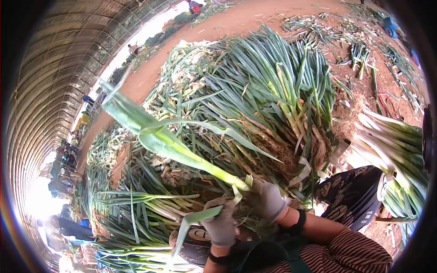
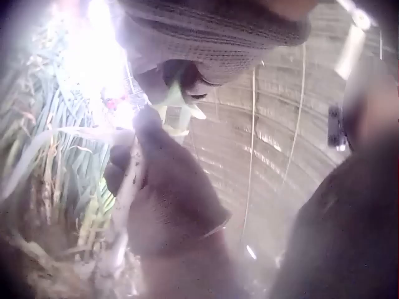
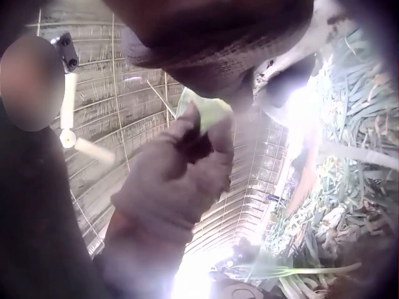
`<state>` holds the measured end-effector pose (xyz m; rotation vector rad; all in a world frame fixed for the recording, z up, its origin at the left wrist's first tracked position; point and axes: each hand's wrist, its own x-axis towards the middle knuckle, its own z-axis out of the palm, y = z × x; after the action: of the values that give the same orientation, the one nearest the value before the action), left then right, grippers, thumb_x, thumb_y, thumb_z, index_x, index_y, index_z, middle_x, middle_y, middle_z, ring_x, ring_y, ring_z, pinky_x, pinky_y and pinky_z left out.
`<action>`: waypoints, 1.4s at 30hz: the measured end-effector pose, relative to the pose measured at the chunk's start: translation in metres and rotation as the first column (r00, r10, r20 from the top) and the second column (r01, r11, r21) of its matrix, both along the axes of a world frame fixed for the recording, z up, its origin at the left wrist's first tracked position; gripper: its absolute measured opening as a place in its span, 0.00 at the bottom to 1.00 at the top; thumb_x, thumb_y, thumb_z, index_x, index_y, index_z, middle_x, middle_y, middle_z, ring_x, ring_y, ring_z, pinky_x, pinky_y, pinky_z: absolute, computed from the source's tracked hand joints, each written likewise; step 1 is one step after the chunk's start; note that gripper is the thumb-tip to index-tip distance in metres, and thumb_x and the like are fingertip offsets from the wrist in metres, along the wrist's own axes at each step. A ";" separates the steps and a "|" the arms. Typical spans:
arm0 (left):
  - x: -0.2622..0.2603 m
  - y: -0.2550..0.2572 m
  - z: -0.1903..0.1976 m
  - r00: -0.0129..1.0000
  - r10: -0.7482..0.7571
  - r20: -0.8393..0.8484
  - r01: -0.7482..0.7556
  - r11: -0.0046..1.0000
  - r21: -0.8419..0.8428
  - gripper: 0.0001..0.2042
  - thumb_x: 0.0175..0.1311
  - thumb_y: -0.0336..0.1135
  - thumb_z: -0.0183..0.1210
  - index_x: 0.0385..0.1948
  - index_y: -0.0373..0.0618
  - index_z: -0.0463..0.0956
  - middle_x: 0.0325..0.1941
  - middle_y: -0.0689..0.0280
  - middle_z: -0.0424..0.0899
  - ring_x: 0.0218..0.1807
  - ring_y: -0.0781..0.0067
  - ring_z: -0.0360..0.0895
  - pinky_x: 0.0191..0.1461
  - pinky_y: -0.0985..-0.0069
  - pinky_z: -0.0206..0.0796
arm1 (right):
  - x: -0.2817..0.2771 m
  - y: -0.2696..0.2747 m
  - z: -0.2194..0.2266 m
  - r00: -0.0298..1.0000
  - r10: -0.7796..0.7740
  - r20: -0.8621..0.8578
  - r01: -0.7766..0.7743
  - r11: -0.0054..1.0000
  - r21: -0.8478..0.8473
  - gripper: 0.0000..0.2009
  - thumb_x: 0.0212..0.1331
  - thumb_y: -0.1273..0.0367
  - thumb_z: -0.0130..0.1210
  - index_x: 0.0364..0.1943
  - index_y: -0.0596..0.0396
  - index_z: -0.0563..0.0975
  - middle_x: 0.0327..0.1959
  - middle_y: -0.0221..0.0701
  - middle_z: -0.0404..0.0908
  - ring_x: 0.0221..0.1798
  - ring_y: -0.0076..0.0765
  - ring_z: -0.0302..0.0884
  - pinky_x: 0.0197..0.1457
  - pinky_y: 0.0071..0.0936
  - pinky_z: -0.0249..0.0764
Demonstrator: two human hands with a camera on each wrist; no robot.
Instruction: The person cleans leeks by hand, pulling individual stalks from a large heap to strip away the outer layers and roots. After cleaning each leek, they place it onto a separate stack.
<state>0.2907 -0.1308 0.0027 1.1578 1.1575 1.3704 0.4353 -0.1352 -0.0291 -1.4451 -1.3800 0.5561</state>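
At the far left, the ribbed arched roof (image 1: 50, 77) curves over the scene, with a person in dark clothing (image 1: 73, 229) below it. Loose green onions (image 1: 150, 200) lie at the lower left, their pale stalks towards the wearer. Just right of these, a long green leaf strip (image 1: 200, 215), bent sharply and hanging down at its outer end, is pinched in the gloved left hand (image 1: 220, 225), whose fingers are curled round it.

The held green onion (image 1: 191, 158) slants from its broad leaves at the upper left down to its narrow stalk beside both hands, above the heap; one thin leaf bends away to the right. The gloved right hand (image 1: 268, 200) grips its lower end with curled fingers, close beside the left hand. The wrist views are hazy, so the exact finger contact is probably best read from the head view.

Behind the hands, a heap of cut leaves (image 1: 182, 75) spreads over the reddish ground (image 1: 255, 12). To its right leans a thick bunch of rooted green onions (image 1: 282, 82), with brown roots at the lower end. Farther right are the wearer's dark patterned trousers (image 1: 350, 193) and, beyond them, a pile of white-stalked green onions (image 1: 393, 145).
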 end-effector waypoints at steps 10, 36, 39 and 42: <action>-0.029 0.007 0.057 0.948 -0.177 -0.265 0.152 0.982 -0.112 0.23 0.68 0.52 0.53 0.45 0.36 0.76 0.36 0.60 0.82 0.24 0.80 0.76 0.22 0.84 0.63 | 0.013 0.004 0.013 0.979 -0.059 0.197 0.040 0.994 0.101 0.20 0.53 0.63 0.62 0.50 0.52 0.77 0.33 0.37 0.80 0.33 0.49 0.79 0.34 0.40 0.74; -0.051 0.008 0.016 0.948 0.228 0.223 -0.269 0.947 0.175 0.12 0.60 0.26 0.53 0.45 0.33 0.73 0.43 0.58 0.79 0.43 0.65 0.76 0.50 0.72 0.68 | -0.084 0.027 0.066 0.973 0.159 0.168 -0.183 0.973 0.142 0.12 0.60 0.65 0.54 0.45 0.52 0.71 0.22 0.40 0.78 0.26 0.49 0.78 0.29 0.44 0.72; -0.063 0.004 0.017 0.749 0.388 -0.537 -0.038 0.834 0.550 0.09 0.64 0.33 0.53 0.36 0.35 0.76 0.39 0.63 0.78 0.36 0.73 0.75 0.39 0.79 0.68 | -0.084 0.053 0.054 0.919 0.311 0.245 -0.306 0.950 -0.058 0.10 0.63 0.62 0.51 0.42 0.52 0.71 0.17 0.42 0.77 0.23 0.51 0.78 0.26 0.46 0.72; -0.059 -0.009 0.016 0.853 0.394 -0.343 -0.223 0.868 0.444 0.15 0.64 0.42 0.57 0.42 0.38 0.73 0.38 0.65 0.78 0.36 0.75 0.75 0.34 0.81 0.66 | -0.060 0.082 0.045 0.850 0.388 0.356 -0.307 0.915 -0.263 0.12 0.65 0.63 0.47 0.39 0.58 0.74 0.27 0.45 0.82 0.33 0.53 0.81 0.34 0.46 0.76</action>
<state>0.2322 -0.1395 0.0183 1.6722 1.4761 1.7085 0.3750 -0.0530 0.0159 -1.5297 -1.9921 0.6656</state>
